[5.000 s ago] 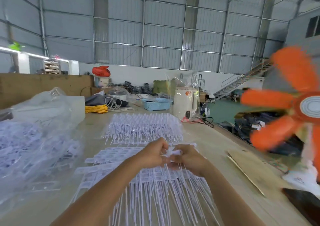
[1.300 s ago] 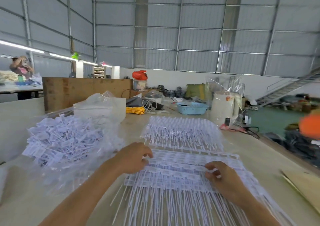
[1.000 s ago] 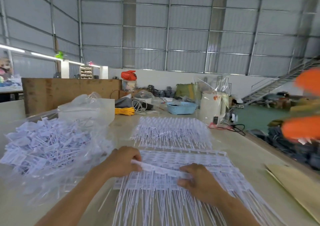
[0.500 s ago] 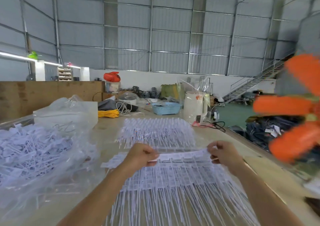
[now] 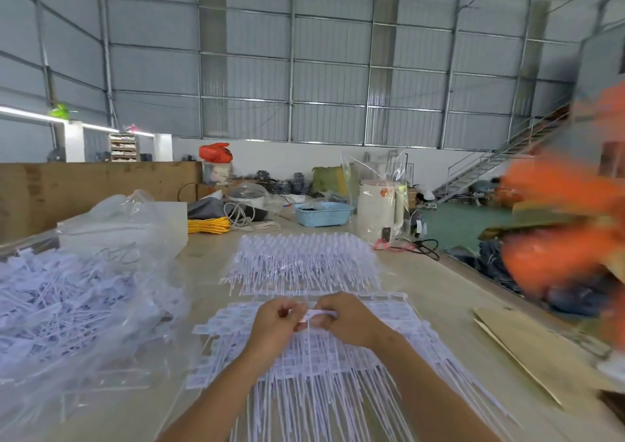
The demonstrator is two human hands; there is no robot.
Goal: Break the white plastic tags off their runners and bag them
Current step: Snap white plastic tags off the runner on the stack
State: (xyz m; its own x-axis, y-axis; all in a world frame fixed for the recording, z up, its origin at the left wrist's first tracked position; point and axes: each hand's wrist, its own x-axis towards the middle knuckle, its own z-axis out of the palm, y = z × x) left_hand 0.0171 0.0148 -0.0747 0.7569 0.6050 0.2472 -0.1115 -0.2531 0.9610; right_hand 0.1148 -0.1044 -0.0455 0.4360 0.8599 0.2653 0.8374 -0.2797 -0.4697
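A bundle of white plastic tags (image 5: 320, 313) is pinched between my left hand (image 5: 274, 320) and my right hand (image 5: 342, 316), held close together just above the table. Their thin tails hang down toward me. Under my hands lies a flat stack of tag sheets on runners (image 5: 399, 320). A second pile of tag sheets (image 5: 304, 262) lies farther away. At my left, a clear plastic bag (image 5: 84, 292) holds a heap of loose white tags.
The wooden table (image 5: 439, 292) runs away from me. Spinning orange fan blades (image 5: 568, 232) blur at the right edge. A cardboard sheet (image 5: 527, 350) lies at the right. A blue basket (image 5: 323, 213), a white kettle (image 5: 380, 213) and a yellow cable coil (image 5: 208, 225) stand at the far end.
My hands held a row of tags stretched wide half a second ago; they have now come together at the centre, gathering the tags into a bunch.
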